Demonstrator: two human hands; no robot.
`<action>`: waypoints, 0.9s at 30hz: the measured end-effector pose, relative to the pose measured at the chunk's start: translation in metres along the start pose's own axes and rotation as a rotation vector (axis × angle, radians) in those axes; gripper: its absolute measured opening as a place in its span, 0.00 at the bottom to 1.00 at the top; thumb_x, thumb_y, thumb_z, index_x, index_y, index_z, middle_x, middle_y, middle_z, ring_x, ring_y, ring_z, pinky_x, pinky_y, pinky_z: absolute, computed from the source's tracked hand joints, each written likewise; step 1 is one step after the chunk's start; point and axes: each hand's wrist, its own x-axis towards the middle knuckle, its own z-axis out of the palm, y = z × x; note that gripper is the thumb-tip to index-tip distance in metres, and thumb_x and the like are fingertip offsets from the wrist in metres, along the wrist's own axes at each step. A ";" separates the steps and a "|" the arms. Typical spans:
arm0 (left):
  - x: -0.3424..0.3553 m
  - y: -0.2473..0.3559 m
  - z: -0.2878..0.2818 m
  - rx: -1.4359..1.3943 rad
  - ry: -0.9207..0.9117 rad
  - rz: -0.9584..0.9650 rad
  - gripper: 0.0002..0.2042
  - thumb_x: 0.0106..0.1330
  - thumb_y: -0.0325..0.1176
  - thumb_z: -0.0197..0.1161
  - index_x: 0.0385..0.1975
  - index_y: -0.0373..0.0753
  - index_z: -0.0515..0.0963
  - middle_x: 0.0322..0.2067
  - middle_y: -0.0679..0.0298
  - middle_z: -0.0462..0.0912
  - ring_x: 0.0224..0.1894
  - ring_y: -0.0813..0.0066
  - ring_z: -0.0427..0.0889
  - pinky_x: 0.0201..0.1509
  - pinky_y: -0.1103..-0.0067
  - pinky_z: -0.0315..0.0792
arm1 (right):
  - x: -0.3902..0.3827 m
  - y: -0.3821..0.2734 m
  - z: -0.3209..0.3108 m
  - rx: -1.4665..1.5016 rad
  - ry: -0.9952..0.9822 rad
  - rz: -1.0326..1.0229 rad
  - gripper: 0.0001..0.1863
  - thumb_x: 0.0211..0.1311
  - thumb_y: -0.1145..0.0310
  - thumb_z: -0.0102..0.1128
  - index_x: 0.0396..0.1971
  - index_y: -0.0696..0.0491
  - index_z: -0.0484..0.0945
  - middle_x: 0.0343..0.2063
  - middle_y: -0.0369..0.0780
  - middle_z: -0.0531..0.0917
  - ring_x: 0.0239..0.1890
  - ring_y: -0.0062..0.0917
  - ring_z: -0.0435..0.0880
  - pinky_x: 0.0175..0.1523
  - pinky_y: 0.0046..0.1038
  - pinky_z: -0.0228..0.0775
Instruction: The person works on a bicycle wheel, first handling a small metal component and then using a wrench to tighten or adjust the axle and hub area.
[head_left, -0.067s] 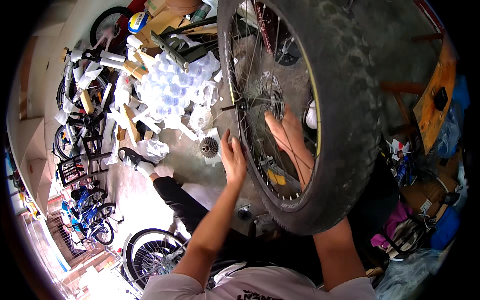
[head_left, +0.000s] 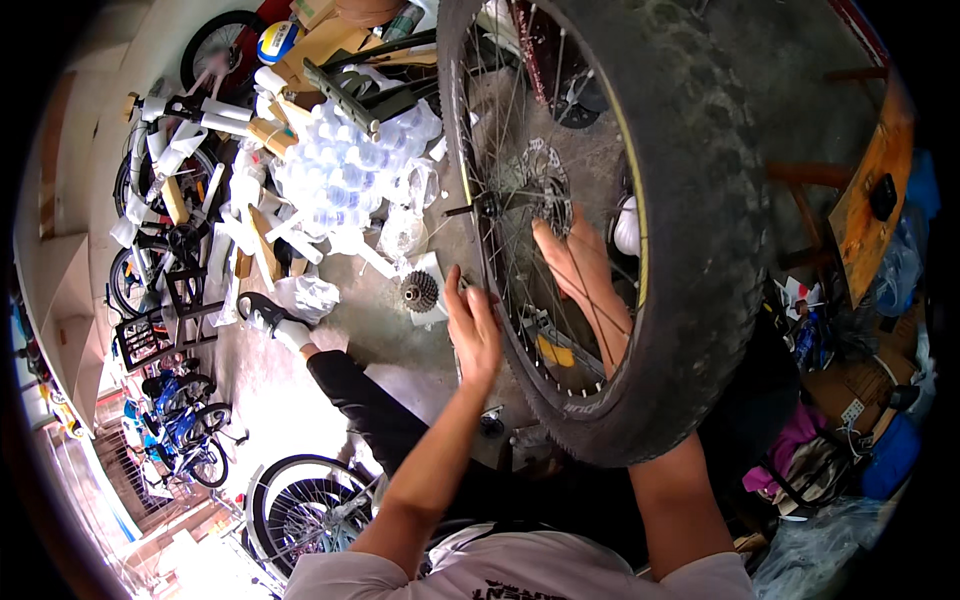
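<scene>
A large fat-tyred bicycle wheel (head_left: 690,230) stands raised before me, its spokes crossing a hub with a brake rotor (head_left: 545,175) and an axle (head_left: 462,210). My right hand (head_left: 572,255) reaches behind the spokes and grips the hub beside the rotor. At the wheel's near left side, my left hand (head_left: 470,325) has its fingers extended and slightly bent, against or very near the rim. A loose sprocket cassette (head_left: 420,292) lies on a pale sheet on the floor, left of that hand.
Wrapped water bottles (head_left: 345,170), packing scraps (head_left: 255,240) and bicycle parts fill the upper left. Small bicycles (head_left: 190,430) and another wheel (head_left: 300,510) are at lower left. My outstretched leg (head_left: 360,400) crosses the floor. A wooden board (head_left: 870,220) and mixed clutter line the right.
The wheel has shifted slightly right, with my right hand moving along with it. My left hand has moved a little right and down.
</scene>
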 end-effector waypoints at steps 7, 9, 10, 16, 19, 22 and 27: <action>0.034 0.107 0.001 0.541 -0.075 0.966 0.14 0.65 0.34 0.68 0.47 0.38 0.77 0.31 0.54 0.81 0.26 0.57 0.82 0.28 0.68 0.75 | 0.004 0.087 0.010 -0.223 0.040 -0.517 0.23 0.63 0.54 0.59 0.48 0.57 0.75 0.38 0.53 0.85 0.44 0.50 0.84 0.50 0.42 0.72; 0.087 0.139 0.010 0.652 -0.013 1.124 0.12 0.63 0.41 0.70 0.33 0.41 0.77 0.25 0.58 0.78 0.21 0.59 0.80 0.22 0.67 0.72 | 0.001 0.081 0.008 -0.211 0.080 -0.517 0.23 0.63 0.54 0.59 0.48 0.57 0.76 0.37 0.53 0.85 0.43 0.49 0.85 0.50 0.42 0.72; 0.117 0.148 0.021 0.618 0.045 1.177 0.13 0.65 0.44 0.67 0.28 0.41 0.76 0.25 0.58 0.77 0.21 0.56 0.79 0.21 0.66 0.71 | -0.002 0.066 0.000 -0.181 0.047 -0.388 0.23 0.63 0.54 0.59 0.48 0.57 0.75 0.37 0.53 0.85 0.43 0.50 0.84 0.50 0.42 0.72; 0.277 0.082 0.037 0.284 -0.225 0.411 0.16 0.73 0.43 0.56 0.40 0.36 0.84 0.23 0.59 0.81 0.24 0.68 0.80 0.31 0.71 0.73 | 0.001 -0.021 -0.016 0.023 -0.023 0.101 0.24 0.63 0.55 0.60 0.51 0.57 0.72 0.35 0.57 0.84 0.42 0.57 0.83 0.47 0.47 0.72; 0.269 -0.004 0.022 0.100 -0.275 0.069 0.16 0.71 0.44 0.63 0.44 0.35 0.81 0.24 0.69 0.76 0.23 0.81 0.71 0.24 0.80 0.64 | 0.005 -0.017 -0.012 -0.033 -0.063 0.069 0.23 0.64 0.55 0.59 0.49 0.58 0.72 0.33 0.57 0.84 0.40 0.56 0.84 0.45 0.47 0.72; 0.186 -0.068 0.020 -0.028 -0.238 -0.137 0.18 0.77 0.38 0.53 0.60 0.37 0.74 0.24 0.66 0.75 0.21 0.78 0.72 0.23 0.77 0.68 | 0.003 -0.015 -0.018 0.003 -0.055 0.027 0.23 0.64 0.55 0.59 0.48 0.58 0.72 0.32 0.56 0.84 0.39 0.56 0.84 0.45 0.47 0.72; 0.005 -0.007 -0.004 0.122 -0.030 0.246 0.27 0.79 0.35 0.52 0.72 0.34 0.54 0.25 0.68 0.72 0.23 0.82 0.68 0.26 0.81 0.65 | 0.005 -0.017 -0.008 0.004 -0.120 0.191 0.24 0.64 0.54 0.58 0.48 0.59 0.72 0.32 0.55 0.83 0.40 0.56 0.83 0.45 0.48 0.71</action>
